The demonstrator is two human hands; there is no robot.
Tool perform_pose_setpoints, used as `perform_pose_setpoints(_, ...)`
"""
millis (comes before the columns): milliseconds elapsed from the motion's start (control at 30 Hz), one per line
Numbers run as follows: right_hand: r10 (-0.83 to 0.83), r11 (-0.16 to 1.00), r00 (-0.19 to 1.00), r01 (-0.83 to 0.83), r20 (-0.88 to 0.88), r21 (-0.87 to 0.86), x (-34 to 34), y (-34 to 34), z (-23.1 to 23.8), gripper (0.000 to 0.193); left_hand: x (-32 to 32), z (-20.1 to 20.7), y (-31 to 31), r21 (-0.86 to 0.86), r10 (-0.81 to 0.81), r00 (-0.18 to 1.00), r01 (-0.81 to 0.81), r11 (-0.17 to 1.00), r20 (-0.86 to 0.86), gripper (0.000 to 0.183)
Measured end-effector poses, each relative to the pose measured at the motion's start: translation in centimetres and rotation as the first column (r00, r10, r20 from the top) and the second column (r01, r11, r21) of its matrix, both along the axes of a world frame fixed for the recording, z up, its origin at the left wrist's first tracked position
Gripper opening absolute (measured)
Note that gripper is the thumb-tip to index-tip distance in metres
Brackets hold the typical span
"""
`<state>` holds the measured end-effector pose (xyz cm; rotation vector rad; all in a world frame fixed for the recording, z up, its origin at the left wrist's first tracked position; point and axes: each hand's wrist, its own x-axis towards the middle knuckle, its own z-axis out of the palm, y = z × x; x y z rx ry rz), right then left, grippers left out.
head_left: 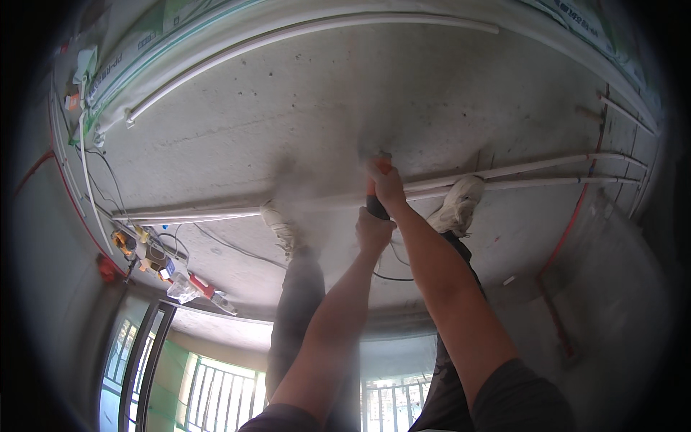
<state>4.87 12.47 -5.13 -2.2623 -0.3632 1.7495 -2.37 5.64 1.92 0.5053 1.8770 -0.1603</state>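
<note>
Both of my hands are closed round an orange and black angle grinder pointed down at the grey concrete floor. My right hand grips its orange front part. Behind it, my left hand wraps the dark rear end. A black cord shows on the floor beside my wrists. Dust blurs the grinder's dark head, and where it meets the floor I cannot make out. My white shoes stand apart on either side of the tool, by long white pipes lying across the floor.
Another long white pipe lies farther off, before plastic-wrapped bundles. Tools, cables and a red-handled tool are heaped at the left. Red conduit runs along the right side. Barred windows are behind my legs.
</note>
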Motion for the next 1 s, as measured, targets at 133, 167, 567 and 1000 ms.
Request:
perform_pose_setpoints(133, 0.056, 0.997, 0.998, -0.057, -0.019, -0.045, 1.7, -0.2, -2.3, 0.084, 1.2, 0.9, 1.5, -0.03, -0.038, 0.999, 0.038, 0.999, -0.011, 0.066)
perform_pose_setpoints(167, 0.07, 0.996, 0.997, -0.069, 0.022, -0.06, 1.6, -0.2, -2.5, 0.091, 1.2, 0.8, 1.4, -0.034, -0.042, 0.999, 0.042, 0.999, -0.02, 0.066)
perform_pose_setpoints(567, -0.041, 0.997, 0.999, 0.042, -0.005, 0.069, 0.9, 0.7, -1.7, 0.094, 0.9, 0.9, 2.4, -0.054, -0.043, 0.999, 0.043, 0.998, 0.002, 0.065)
perform_pose_setpoints(1000, -0.036, 0.998, 0.999, 0.037, -0.013, 0.057, 1.0, 2.4, -0.6, 0.072, 1.0, 1.1, 4.0, -0.075, -0.028, 1.0, 0.028, 0.997, 0.005, 0.068)
